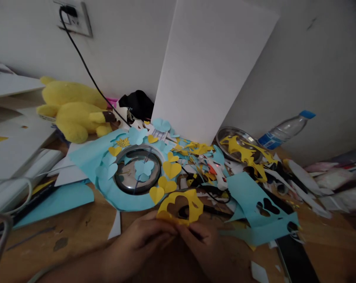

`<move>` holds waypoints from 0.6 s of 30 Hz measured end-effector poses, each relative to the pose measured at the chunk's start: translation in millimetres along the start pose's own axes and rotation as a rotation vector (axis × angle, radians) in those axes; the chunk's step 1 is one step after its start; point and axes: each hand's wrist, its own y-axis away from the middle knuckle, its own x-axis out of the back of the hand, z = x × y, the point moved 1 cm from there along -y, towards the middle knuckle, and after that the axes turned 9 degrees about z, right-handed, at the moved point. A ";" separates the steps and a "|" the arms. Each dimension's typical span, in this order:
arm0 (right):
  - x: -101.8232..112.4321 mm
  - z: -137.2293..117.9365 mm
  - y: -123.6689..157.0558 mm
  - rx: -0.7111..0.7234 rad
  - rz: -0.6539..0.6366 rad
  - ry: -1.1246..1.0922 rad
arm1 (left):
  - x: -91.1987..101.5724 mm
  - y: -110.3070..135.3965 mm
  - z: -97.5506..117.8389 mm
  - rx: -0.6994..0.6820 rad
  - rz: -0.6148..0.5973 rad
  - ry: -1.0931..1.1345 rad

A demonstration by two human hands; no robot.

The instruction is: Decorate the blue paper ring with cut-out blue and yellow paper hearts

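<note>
My left hand [146, 237] and my right hand [200, 239] meet low in the middle of the view. Both pinch the near edge of a yellow paper sheet [197, 204] that has shapes cut out of it. Just beyond lies a light blue paper ring [127, 202] around a round metal dish [136, 186]. Yellow paper hearts [172, 169] and blue paper butterflies [144, 169] sit on and about the ring. My fingertips partly hide the sheet's near side.
Yellow and blue paper scraps [192, 148] cover the back of the table. A white glue gun [220, 177] lies among them. To the right are cut blue paper [248, 200], a metal plate [239, 135] and a plastic bottle [284, 131]. A yellow plush toy [74, 110] lies at left.
</note>
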 end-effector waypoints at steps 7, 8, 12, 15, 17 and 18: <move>17.8 -3.2 -11.5 0.313 -0.037 0.441 | 3.6 3.2 -12.8 -0.063 0.271 -0.016; 20.3 -2.1 -13.2 0.281 -0.062 0.500 | 5.1 3.4 -12.4 -0.059 0.299 -0.031; 29.5 -1.3 -15.1 0.119 -0.240 0.627 | 8.6 5.8 -9.9 -0.008 0.336 -0.038; 32.2 -3.5 -14.6 0.063 -0.306 0.589 | 8.0 7.5 -10.3 0.023 0.337 0.005; 31.1 -4.4 -15.6 0.032 -0.308 0.579 | 6.4 7.5 -11.5 0.058 0.346 0.055; 30.1 -4.5 -16.4 0.017 -0.306 0.579 | 5.4 7.1 -12.2 0.088 0.356 0.091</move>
